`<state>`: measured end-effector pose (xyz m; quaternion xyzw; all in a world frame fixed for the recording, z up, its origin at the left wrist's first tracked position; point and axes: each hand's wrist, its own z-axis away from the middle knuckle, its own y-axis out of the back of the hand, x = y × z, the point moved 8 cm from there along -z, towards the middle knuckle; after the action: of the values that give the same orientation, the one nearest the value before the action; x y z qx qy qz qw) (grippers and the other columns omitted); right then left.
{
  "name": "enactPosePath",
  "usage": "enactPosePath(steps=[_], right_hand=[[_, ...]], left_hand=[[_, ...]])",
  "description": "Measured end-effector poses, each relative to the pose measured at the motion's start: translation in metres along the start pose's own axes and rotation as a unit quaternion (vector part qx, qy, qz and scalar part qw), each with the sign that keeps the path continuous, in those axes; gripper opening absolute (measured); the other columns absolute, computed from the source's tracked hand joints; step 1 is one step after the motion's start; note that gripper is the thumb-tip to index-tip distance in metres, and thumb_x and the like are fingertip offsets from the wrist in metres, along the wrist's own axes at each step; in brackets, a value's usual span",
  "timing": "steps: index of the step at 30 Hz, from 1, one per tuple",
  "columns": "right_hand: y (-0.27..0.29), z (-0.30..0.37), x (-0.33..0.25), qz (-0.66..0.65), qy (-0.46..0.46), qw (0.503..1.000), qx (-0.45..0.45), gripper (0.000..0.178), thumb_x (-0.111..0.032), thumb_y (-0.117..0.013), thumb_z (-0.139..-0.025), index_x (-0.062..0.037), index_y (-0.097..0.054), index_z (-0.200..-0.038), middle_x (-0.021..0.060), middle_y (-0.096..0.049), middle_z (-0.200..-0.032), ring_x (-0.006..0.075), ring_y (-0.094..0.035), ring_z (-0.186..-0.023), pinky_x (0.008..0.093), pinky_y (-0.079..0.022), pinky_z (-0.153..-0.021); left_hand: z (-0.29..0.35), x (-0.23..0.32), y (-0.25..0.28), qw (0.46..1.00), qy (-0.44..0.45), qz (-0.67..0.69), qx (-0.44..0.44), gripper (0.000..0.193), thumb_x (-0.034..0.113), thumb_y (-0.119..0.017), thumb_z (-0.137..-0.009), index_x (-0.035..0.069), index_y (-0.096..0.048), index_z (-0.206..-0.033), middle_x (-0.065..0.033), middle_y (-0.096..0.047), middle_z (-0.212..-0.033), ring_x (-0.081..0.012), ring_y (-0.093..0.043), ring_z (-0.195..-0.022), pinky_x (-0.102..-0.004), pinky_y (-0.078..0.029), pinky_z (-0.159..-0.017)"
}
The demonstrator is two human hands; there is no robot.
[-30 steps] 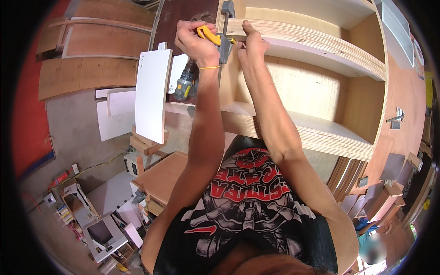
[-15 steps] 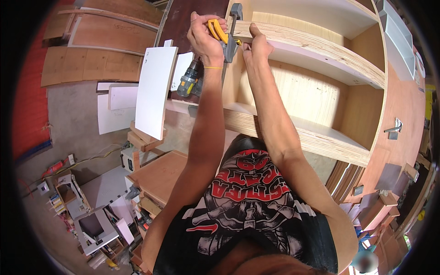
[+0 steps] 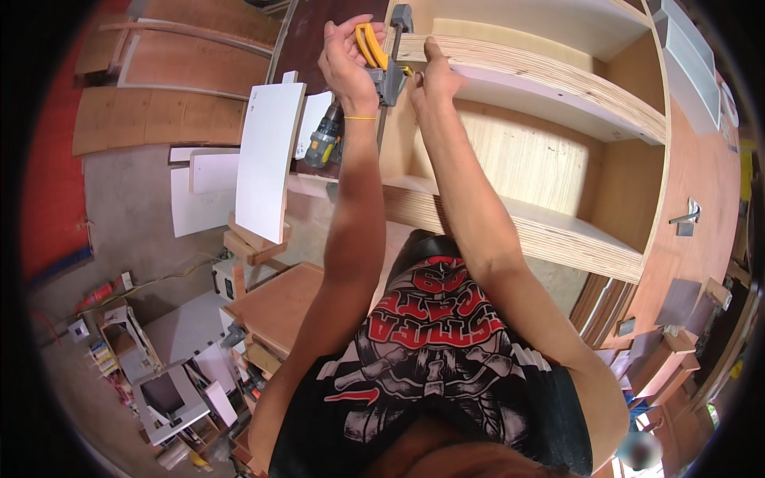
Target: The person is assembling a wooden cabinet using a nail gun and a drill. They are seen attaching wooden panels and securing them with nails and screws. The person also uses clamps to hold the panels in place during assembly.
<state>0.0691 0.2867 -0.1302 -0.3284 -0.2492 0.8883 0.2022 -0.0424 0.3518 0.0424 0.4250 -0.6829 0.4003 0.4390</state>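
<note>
A bar clamp with a yellow handle (image 3: 370, 46) and a grey body (image 3: 389, 84) sits along the left side of a plywood cabinet (image 3: 526, 221). My left hand (image 3: 347, 65) is at the yellow handle, its fingers bent behind it and partly hidden. Beside the clamp, my right hand (image 3: 438, 78) grips the left end of a shelf (image 3: 542, 78). Its thumb lies on the layered front edge, while the other fingers curl below, close to the clamp's small yellow lever; they are partly hidden.
A cordless drill (image 3: 323, 143) lies left of my left wrist, next to a white board (image 3: 267, 159) propped on wood blocks. Another clamp end (image 3: 331, 191) shows at the cabinet's near left corner. A pale tray-like piece (image 3: 692, 68) stands at the right.
Both hands and the clamp have shifted slightly left in the picture, together with the cabinet. The hold on the clamp and shelf looks much the same.
</note>
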Motion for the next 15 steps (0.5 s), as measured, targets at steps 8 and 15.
enactPosePath(steps=[8,15], right_hand=[[-0.004,0.0,-0.002,0.01,-0.011,1.0,-0.01,0.075,-0.02,-0.081,-0.087,-0.0015,-0.025,-0.133,0.0123,-0.068,-0.115,0.0179,-0.065,-0.096,0.0315,-0.041,-0.06],[-0.003,0.012,-0.011,0.08,0.007,0.997,0.008,0.076,-0.01,-0.081,-0.084,0.0033,-0.022,-0.129,0.0241,-0.058,-0.125,0.0282,-0.062,-0.112,0.0384,-0.054,-0.091]], left_hand=[[0.0,0.005,-0.005,0.999,-0.019,-0.024,-0.015,0.067,0.046,-0.03,-0.106,-0.011,-0.063,-0.117,-0.0242,-0.07,-0.103,-0.0282,-0.07,-0.091,-0.037,-0.058,-0.088],[-0.001,0.004,-0.004,0.999,-0.015,-0.034,0.002,0.066,0.047,-0.031,-0.106,-0.011,-0.064,-0.11,-0.0244,-0.07,-0.098,-0.0284,-0.07,-0.087,-0.0378,-0.059,-0.084]])
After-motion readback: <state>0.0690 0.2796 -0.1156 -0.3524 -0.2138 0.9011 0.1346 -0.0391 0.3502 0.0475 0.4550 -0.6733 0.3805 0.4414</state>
